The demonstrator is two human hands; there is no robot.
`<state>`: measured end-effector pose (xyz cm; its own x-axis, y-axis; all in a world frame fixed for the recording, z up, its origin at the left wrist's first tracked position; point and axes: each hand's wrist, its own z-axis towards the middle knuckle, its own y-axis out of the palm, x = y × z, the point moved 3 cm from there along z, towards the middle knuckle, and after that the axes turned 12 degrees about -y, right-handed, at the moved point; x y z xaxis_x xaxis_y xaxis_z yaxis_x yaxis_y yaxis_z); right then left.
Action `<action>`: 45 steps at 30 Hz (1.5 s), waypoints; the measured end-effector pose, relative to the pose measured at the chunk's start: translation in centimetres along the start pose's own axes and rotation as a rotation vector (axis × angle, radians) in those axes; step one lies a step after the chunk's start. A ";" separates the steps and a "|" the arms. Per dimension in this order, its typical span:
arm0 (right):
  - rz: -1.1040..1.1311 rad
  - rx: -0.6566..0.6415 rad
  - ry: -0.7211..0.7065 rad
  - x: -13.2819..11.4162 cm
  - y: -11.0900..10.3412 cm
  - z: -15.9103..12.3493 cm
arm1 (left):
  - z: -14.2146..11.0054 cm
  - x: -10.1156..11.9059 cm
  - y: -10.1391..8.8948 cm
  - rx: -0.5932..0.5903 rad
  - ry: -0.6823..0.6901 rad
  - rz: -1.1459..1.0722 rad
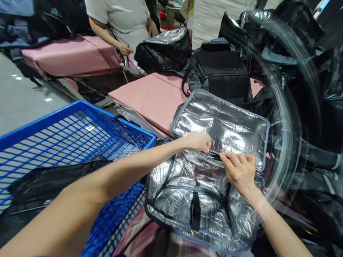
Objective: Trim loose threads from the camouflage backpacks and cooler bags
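An insulated bag (194, 208) with a silver foil lining lies open in front of me, its foil-lined lid (229, 117) folded back. A black strap (196, 211) runs down inside the bag. My left hand (198, 141) is closed in a fist at the seam where the lid meets the body. Just to the right, my right hand (240, 170) pinches the dark trim of the same seam between thumb and fingers. What lies inside my left fist is hidden.
A blue plastic crate (80, 108) holding a folded black bag (49, 182) stands at left. Pink-covered benches (150, 98) lie beyond, with black bags (218, 68) on them. A person (118, 16) stands behind. Dark bags (340, 119) pile up on the right, and a blurred clear ring crosses there.
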<state>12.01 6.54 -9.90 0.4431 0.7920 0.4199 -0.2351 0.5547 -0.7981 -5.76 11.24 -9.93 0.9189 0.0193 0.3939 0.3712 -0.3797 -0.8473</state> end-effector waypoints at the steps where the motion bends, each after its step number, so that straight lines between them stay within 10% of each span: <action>1: -0.009 0.009 -0.007 -0.2 0.1 0.2 | 0.1 0.0 -0.1 -0.040 -0.023 -0.002; 45: 0.086 -0.001 -0.006 -0.3 1.5 1.0 | -0.2 0.3 -0.6 -0.188 -0.010 0.000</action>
<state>10.63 7.37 -10.74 0.4159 0.8385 0.3521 -0.2713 0.4839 -0.8320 -5.70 11.32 -9.20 0.9207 0.0282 0.3892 0.3403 -0.5461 -0.7655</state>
